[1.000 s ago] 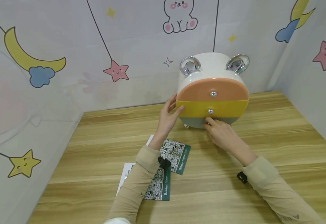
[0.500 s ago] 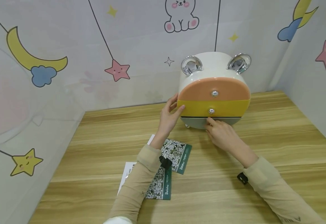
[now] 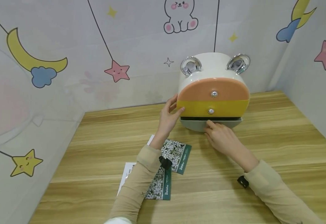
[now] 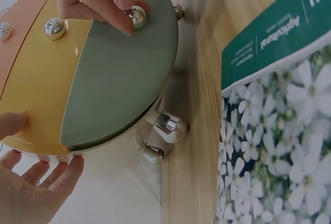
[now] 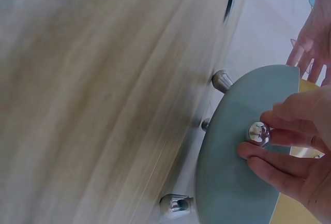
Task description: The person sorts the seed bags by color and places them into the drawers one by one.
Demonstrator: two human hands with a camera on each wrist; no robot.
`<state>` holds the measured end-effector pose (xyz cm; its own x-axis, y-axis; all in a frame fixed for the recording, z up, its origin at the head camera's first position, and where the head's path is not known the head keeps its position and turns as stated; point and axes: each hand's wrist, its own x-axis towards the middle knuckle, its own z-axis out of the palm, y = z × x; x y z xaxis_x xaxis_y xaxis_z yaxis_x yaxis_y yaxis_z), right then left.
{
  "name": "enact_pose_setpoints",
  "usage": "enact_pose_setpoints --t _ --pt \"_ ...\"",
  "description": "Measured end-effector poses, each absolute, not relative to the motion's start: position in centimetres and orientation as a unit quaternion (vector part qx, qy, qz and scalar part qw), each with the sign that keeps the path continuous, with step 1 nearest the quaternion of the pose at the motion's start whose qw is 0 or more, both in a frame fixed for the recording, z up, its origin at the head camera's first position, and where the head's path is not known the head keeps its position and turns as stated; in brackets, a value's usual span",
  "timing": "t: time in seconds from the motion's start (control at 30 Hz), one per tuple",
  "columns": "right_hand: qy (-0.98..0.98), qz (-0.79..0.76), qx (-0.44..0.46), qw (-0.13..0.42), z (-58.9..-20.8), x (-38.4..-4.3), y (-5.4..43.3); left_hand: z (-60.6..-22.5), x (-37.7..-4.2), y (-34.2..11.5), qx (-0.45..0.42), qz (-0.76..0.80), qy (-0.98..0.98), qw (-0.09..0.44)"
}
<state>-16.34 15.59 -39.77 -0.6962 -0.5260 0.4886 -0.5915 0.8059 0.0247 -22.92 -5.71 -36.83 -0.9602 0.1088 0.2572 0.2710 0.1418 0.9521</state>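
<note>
A small round-fronted drawer cabinet (image 3: 214, 62) with chrome ears stands at the back of the table. Its front has an orange drawer (image 3: 197, 90), a yellow drawer (image 3: 233, 108) and a grey-green bottom drawer (image 3: 192, 125), which is pulled part way out with a dark gap above it. My right hand (image 3: 221, 137) grips the bottom drawer's chrome knob (image 5: 258, 133) between thumb and fingers. At the cabinet's left side, my left hand (image 3: 168, 116) rests with its thumb on the yellow front and its straight fingers against the white side wall.
Two flower-printed packets with green bands, an upper packet (image 3: 174, 152) and a lower packet (image 3: 157, 186), lie under the left forearm. White paper (image 3: 126, 171) shows beside them. A cartoon-printed wall (image 3: 140, 37) rises behind the wooden table (image 3: 101, 140).
The bottom drawer has gone from closed to partly out, drawn toward me by the right hand on its knob. The left hand has stayed at the cabinet's side.
</note>
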Motion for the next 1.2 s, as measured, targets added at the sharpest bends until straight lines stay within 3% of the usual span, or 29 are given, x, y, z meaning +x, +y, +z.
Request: enact_pose_setpoints --t 0.33,1.2 --pt "-0.922 0.060 0.305 0.232 -39.7 -15.3 15.5 -36.9 -22.9 -5.5 -0.121 -0.647 -0.750 0.066" --pt "-0.897 0.038 0.350 0.266 -39.3 -12.3 15.2 -37.0 -22.7 -5.6 -0.128 -0.653 -0.744 0.064"
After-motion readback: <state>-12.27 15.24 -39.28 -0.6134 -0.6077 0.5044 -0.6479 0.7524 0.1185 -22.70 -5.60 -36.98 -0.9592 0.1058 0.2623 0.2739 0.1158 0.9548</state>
